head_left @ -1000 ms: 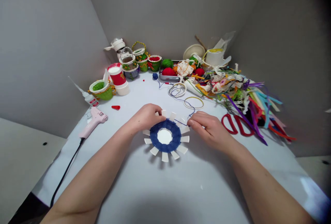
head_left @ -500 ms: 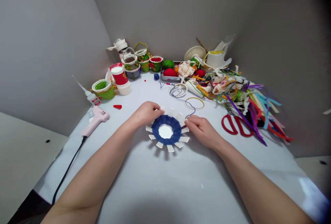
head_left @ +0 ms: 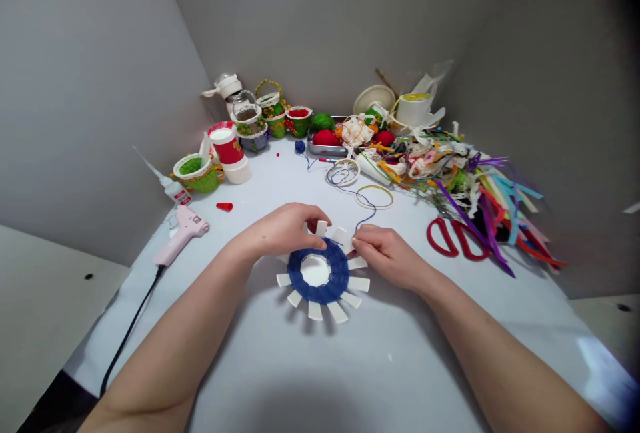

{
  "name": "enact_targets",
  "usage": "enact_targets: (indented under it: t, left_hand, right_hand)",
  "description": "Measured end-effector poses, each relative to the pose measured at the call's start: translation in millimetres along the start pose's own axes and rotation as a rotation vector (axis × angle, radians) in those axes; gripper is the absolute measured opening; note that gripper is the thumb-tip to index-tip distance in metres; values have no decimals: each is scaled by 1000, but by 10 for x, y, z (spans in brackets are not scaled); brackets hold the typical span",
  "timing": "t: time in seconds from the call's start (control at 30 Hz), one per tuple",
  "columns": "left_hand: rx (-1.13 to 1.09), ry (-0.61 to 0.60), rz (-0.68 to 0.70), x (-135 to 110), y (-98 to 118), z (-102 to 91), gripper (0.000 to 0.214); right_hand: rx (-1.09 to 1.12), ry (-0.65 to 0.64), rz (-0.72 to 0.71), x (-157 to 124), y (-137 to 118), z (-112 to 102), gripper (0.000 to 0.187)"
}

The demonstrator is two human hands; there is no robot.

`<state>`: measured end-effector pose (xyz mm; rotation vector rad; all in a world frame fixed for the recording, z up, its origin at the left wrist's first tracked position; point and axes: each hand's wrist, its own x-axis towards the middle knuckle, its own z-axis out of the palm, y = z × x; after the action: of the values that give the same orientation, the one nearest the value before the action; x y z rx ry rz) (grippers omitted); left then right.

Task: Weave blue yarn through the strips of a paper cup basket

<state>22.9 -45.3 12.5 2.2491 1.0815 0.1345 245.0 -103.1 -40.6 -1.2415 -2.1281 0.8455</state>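
A paper disc [head_left: 314, 311] wound with blue yarn [head_left: 320, 284] showed white radial tabs. The left hand [head_left: 283, 233] gripped its top tabs; the right hand [head_left: 385, 256] pinched the yarn between its fingers. White table [head_left: 390, 353] spread open toward the near edge.

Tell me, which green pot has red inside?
The green pot at the back, just right of the handled basket: its inside is red. The lace-rimmed pot near the glue bottle has green inside instead.
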Motion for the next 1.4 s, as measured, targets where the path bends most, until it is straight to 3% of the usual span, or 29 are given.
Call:
enact_targets:
  t: [0.33, 0.6, 0.77, 0.87, 1.1, 1.4]
  left_hand:
    - [-91, -124, 24, 31, 64, 143, 22]
    - [-113, 29, -88, 90, -24, 164, 25]
    - [-79, 91, -145, 102, -38, 163, 24]
    - [-67, 95, -141, 105, -29, 187, 24]
    - [-59, 111, -156, 111, -52, 178, 24]
    - [-127, 129, -223, 125, -85, 135, 26]
  right_hand:
    - [-46, -84, -97, -30, -113, -28, 31]
    - [45, 34, 104, -15, -13, -104, 41]
    - [32, 84, 139, -52, -8, -181, 35]
    - [14, 135, 92, -83, -87, -196, 28]
    - [-164, 165, -209, -84, -118, -190, 18]
    - [-224, 141, -174, -57, 33, -215, 31]
